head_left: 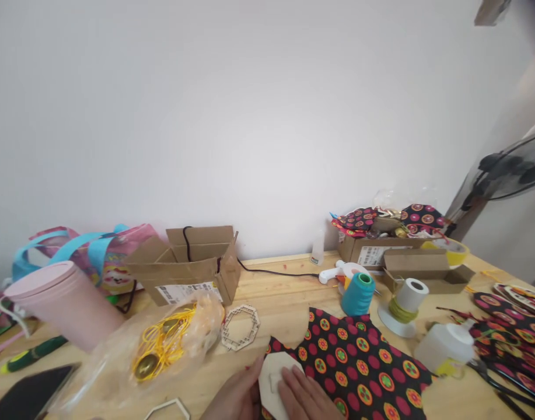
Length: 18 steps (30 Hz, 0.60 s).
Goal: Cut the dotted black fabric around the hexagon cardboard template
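A pale octagonal board (pixel 272 374), with a small outlined mark near its middle, lies low in the view over a piece of black fabric (pixel 363 361) printed with red dots and flowers. My left hand (pixel 238 392) grips the board's left edge, its thumb along the rim and its other fingers partly hidden. The fingers of my right hand (pixel 308 395) lie flat across the board's right half. Above my left hand rests a wooden lattice octagon frame (pixel 240 328); a plain octagonal frame (pixel 168 408) is cut off by the lower edge.
Left: a pink tumbler (pixel 66 303), a plastic bag (pixel 175 338) of yellow cords, a cardboard box (pixel 192 268). Right: a teal thread cone (pixel 358 294), a white spool (pixel 407 303), a glue bottle (pixel 446 349), scissors (pixel 507 382). Behind, a white glue gun (pixel 341 271) trails a cord.
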Each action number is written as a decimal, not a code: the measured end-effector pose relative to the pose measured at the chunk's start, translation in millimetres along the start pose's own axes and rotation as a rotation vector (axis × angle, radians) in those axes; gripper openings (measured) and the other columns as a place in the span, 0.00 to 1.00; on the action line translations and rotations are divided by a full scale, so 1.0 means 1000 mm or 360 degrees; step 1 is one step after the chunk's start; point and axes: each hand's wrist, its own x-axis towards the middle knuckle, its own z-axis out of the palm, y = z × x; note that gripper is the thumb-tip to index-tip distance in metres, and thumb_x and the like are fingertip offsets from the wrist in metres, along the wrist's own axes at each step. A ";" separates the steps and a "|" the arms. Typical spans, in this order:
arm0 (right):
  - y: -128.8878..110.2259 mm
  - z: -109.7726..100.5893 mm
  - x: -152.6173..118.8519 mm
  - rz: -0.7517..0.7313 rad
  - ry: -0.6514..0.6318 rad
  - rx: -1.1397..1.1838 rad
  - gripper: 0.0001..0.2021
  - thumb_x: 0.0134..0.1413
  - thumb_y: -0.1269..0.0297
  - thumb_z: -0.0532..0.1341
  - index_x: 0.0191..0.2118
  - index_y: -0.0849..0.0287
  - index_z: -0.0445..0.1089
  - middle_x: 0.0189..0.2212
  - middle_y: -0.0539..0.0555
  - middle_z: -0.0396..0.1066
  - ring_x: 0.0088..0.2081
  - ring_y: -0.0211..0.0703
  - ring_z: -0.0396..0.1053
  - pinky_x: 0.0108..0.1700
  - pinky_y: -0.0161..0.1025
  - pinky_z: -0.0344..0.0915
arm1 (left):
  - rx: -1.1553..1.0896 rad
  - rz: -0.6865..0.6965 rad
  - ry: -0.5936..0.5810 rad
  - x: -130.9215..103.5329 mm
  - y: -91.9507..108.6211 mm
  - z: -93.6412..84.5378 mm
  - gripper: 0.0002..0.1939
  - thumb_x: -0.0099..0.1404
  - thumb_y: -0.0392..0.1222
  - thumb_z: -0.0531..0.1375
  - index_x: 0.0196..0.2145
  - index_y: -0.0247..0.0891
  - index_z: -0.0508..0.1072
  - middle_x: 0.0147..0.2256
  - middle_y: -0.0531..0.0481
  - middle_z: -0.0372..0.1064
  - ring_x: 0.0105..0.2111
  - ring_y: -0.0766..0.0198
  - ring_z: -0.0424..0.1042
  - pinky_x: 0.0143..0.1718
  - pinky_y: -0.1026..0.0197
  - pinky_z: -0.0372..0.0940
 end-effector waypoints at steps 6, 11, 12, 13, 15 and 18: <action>-0.001 -0.003 0.000 0.0069 -0.0050 0.0019 0.18 0.61 0.76 0.44 0.42 0.60 0.70 0.39 0.46 0.75 0.39 0.31 0.73 0.42 0.23 0.66 | -0.0205 -0.0258 -0.0282 0.001 0.010 -0.003 0.21 0.56 0.55 0.56 0.38 0.34 0.74 0.33 0.45 0.75 0.41 0.57 0.71 0.46 0.58 0.60; -0.007 -0.001 -0.003 0.0188 -0.0032 -0.0002 0.18 0.60 0.77 0.44 0.42 0.62 0.70 0.40 0.48 0.75 0.41 0.34 0.72 0.45 0.27 0.66 | -0.0103 -0.0185 -0.0259 0.003 0.016 0.009 0.17 0.57 0.50 0.57 0.39 0.36 0.73 0.34 0.49 0.75 0.43 0.58 0.70 0.49 0.58 0.58; -0.008 -0.001 -0.004 0.0198 -0.0026 -0.0005 0.17 0.60 0.77 0.45 0.43 0.62 0.70 0.40 0.48 0.75 0.42 0.35 0.71 0.46 0.27 0.65 | -0.0073 -0.0185 -0.0240 0.003 0.016 0.011 0.16 0.57 0.49 0.57 0.39 0.36 0.73 0.34 0.49 0.75 0.43 0.58 0.70 0.50 0.58 0.57; -0.009 0.000 -0.005 0.0207 -0.0025 -0.0005 0.17 0.60 0.77 0.45 0.44 0.62 0.69 0.41 0.48 0.74 0.42 0.35 0.71 0.46 0.28 0.65 | -0.0055 -0.0187 -0.0223 0.003 0.017 0.013 0.16 0.57 0.48 0.58 0.39 0.35 0.73 0.34 0.49 0.75 0.43 0.58 0.70 0.50 0.59 0.58; -0.011 0.002 -0.007 0.0211 -0.0017 0.0009 0.16 0.60 0.76 0.47 0.45 0.63 0.68 0.42 0.49 0.74 0.43 0.36 0.71 0.47 0.28 0.65 | -0.0037 -0.0213 -0.0184 0.003 0.016 0.015 0.17 0.55 0.46 0.59 0.40 0.33 0.72 0.34 0.47 0.75 0.43 0.57 0.70 0.49 0.59 0.58; -0.013 0.004 -0.010 0.0237 0.0022 0.0009 0.15 0.59 0.75 0.48 0.46 0.63 0.68 0.42 0.50 0.73 0.43 0.37 0.71 0.47 0.29 0.65 | 0.0002 -0.0235 -0.0034 0.005 0.013 0.015 0.18 0.55 0.41 0.60 0.43 0.31 0.70 0.33 0.46 0.75 0.42 0.56 0.71 0.48 0.58 0.61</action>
